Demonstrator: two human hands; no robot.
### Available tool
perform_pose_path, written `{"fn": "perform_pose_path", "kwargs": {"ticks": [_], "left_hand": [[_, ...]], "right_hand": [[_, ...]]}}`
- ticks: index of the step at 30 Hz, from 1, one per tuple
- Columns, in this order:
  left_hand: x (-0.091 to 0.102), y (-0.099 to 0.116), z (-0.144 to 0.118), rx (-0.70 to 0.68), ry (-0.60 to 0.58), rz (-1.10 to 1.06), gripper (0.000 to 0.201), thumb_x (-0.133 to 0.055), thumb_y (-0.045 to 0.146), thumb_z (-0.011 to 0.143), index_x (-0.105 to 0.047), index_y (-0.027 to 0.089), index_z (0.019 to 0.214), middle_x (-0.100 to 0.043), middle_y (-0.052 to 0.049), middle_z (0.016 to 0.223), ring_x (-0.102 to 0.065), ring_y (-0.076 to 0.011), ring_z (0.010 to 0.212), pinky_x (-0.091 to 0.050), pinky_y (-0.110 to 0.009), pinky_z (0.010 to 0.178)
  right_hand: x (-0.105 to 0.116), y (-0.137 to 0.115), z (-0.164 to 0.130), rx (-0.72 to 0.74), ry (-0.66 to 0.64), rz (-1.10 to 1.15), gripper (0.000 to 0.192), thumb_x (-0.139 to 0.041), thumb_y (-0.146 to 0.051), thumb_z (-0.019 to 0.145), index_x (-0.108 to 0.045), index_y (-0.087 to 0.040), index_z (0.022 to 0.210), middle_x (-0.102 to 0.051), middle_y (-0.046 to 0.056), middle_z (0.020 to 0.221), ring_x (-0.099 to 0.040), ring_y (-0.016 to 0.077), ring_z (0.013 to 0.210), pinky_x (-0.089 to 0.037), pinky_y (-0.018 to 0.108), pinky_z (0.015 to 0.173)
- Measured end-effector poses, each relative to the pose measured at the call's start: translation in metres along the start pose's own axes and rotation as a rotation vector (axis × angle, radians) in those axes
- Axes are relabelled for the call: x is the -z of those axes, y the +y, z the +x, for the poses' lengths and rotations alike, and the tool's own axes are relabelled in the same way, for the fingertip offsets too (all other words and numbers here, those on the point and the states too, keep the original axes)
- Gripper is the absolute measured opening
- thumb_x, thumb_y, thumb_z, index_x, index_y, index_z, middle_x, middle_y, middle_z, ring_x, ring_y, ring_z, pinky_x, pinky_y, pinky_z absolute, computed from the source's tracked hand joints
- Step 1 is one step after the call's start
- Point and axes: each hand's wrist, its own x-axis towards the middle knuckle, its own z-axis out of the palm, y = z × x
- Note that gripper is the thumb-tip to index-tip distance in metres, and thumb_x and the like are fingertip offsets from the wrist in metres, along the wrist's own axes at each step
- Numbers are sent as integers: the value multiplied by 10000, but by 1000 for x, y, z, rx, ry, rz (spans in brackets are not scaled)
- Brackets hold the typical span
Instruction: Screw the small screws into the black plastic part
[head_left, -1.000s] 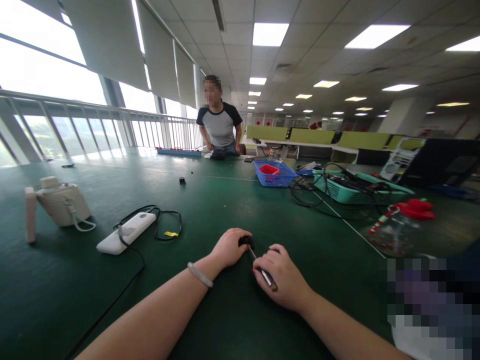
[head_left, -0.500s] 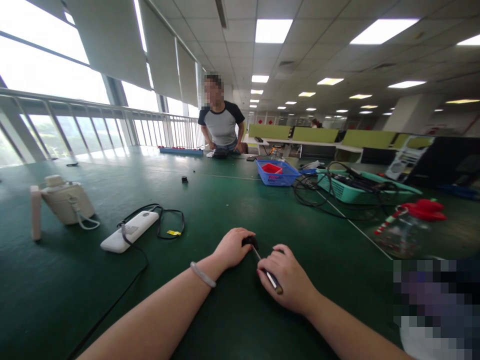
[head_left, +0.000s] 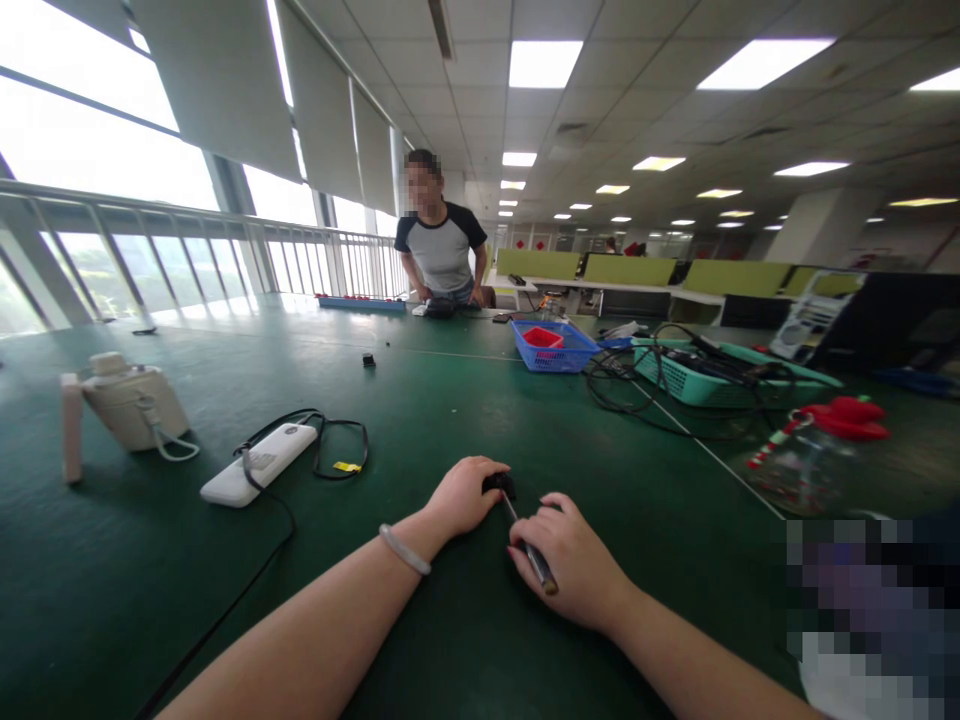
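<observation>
My left hand [head_left: 469, 495], with a pale bangle [head_left: 405, 550] at the wrist, grips a small black part [head_left: 501, 485] against the green table [head_left: 420, 400]. The fingers cover much of the part, so its kind does not show. In my right hand [head_left: 566, 560] lies a screwdriver [head_left: 541, 570], its dark handle under the closed fingers and its end pointing back toward me. The thin metal shaft slants up and left, and its tip meets the black part; the exact contact spot is hidden.
To the left lie a white power strip [head_left: 262, 465] with a black cord and a beige bottle [head_left: 135, 405]. Further off are a small black block [head_left: 368, 360], a blue basket [head_left: 555, 355] and a green basket [head_left: 690, 385]. A red-lidded jar [head_left: 817, 465] stands right. A person [head_left: 442, 250] leans at the far end.
My right hand and the screwdriver handle have shifted slightly left, turning the shaft a little steeper. My left hand stays on the black part.
</observation>
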Motion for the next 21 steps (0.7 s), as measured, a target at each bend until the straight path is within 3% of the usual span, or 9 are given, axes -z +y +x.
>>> {"fn": "perform_pose_path", "kwargs": {"ticks": [21], "left_hand": [[-1, -4, 0, -42, 1, 38, 387, -621, 202, 817, -643, 236, 1202, -677, -46, 1213, -576, -236, 1153, -414, -369, 1057]], "right_hand": [[2, -3, 0, -7, 32, -129, 170, -487, -227, 941, -653, -234, 905, -682, 13, 824, -589, 168, 777, -314, 421, 963]]}}
